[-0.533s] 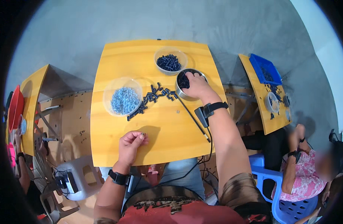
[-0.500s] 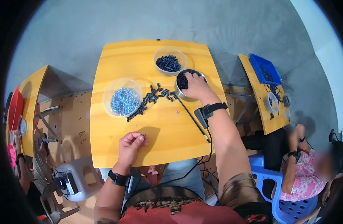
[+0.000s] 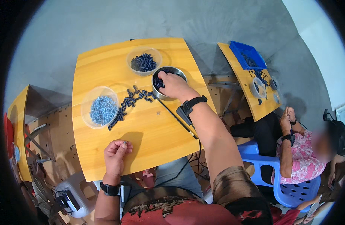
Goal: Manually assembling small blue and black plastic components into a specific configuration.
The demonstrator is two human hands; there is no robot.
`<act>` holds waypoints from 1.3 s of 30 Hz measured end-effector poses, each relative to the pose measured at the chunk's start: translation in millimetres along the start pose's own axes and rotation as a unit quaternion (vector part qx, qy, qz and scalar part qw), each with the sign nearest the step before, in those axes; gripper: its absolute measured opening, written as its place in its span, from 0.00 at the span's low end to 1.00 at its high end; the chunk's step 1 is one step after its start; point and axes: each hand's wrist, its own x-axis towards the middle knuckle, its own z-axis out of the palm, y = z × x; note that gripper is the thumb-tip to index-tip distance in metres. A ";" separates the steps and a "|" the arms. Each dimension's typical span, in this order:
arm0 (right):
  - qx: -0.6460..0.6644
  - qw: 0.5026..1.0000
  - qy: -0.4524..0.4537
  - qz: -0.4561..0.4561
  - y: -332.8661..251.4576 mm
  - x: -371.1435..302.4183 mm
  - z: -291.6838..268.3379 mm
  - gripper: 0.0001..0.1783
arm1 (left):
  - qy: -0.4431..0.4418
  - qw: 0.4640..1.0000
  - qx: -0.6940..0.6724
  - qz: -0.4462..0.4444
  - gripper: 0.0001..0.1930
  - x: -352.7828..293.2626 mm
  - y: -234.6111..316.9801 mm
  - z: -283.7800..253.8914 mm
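My right hand (image 3: 175, 86) reaches into a round metal bowl (image 3: 181, 71) of small dark blue-black cylindrical pieces. Its thumb and fingers are spread apart over the pieces, with the tips partly hidden. Closer to me, above the table's near left part, my left hand (image 3: 116, 152) is closed in a pinch. A tiny dark speck shows at its fingertips, too small to name. Loose dark cylindrical pieces (image 3: 128, 100) lie in a trail between the metal bowl and a clear round tub (image 3: 85, 112) of small light-blue translucent pieces.
Another clear tub (image 3: 158, 56) of dark pieces stands behind the metal bowl. A thin black rod (image 3: 180, 120) lies on the yellow table (image 3: 157, 137). At right, a person (image 3: 302, 153) sits on a blue chair (image 3: 268, 161) near another table with a blue tray (image 3: 264, 62).
The view has shifted, so the table sits further left and tilted. My right hand stays at the metal bowl and my left hand keeps its pinch. The seated person's hands have come together.
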 end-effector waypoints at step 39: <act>0.408 0.902 -0.080 0.117 34.0 17.1 -19.8 0.07 | 0.006 1.000 0.012 -0.002 0.05 -1.2 4.9 4.2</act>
